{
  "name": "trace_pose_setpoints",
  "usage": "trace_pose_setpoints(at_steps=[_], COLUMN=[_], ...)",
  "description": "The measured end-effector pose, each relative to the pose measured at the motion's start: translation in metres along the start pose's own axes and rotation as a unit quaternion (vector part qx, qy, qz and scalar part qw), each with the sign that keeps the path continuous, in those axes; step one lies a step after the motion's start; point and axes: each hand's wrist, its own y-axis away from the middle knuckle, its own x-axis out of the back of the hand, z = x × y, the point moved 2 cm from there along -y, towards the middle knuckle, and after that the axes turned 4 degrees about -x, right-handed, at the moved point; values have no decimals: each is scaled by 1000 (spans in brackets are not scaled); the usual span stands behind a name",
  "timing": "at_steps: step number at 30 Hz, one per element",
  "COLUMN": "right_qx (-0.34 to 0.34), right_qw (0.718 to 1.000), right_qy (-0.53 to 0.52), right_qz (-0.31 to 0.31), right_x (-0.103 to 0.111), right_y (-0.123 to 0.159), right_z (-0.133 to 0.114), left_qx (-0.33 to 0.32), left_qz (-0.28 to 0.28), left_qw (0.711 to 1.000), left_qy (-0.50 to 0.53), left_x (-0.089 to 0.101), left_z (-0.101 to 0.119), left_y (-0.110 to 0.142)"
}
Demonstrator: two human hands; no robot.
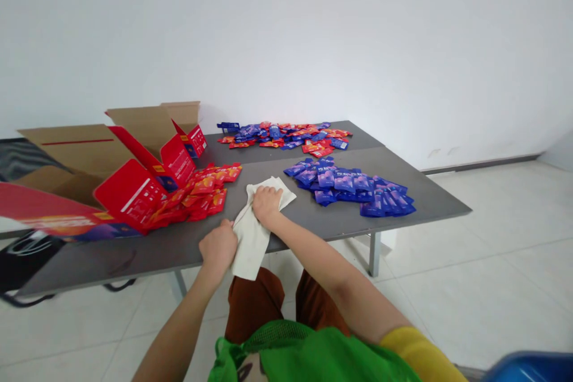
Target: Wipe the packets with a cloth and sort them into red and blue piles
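Your right hand (267, 204) presses down on the upper part of a cream-white cloth (249, 237), its fingers curled over the fabric. Your left hand (218, 245) has its grip closed on the cloth's left edge, thumb pointing up toward the right hand. The cloth lies near the front edge of the dark grey bench (308, 222), and its lower end hangs over that edge above your knees.

Just left of the cloth is a heap of red-orange sachets (203, 191), touching the open red cardboard boxes (134, 194), which stand in a row with their brown inner flaps raised. To the right of the cloth, blue-purple sachets (349, 186) lie in overlapping piles. Farther back, near the white wall (286, 36), a mixed spread of red and blue sachets (290, 134) covers part of the bench. At the lower right corner of your view, part of a blue object (530, 368) shows above the pale tiled floor (483, 286).
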Motion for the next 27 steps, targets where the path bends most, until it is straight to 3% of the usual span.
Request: trace_pose_setpoints(at_steps=[5,8,15,24,27], right_qx=[87,128,36,-32,-47], right_qw=[996,991,999,999,998], right_qy=[-6,-2,17,-9,-29], right_qz=[-21,-32,-26,-21,22], right_x=[0,0,8,29,38], right_y=[35,36,-2,-5,-3], right_z=[-18,-22,8,56,63], left_qx=[-4,-5,0,0,-2], left_qz=[10,18,41,48,45], left_qw=[1000,1000,999,996,991], left_qy=[11,19,30,75,122], left_x=[-5,-6,-7,-5,-2], left_z=[1,-1,-2,-2,-6], left_y=[3,4,9,5,1])
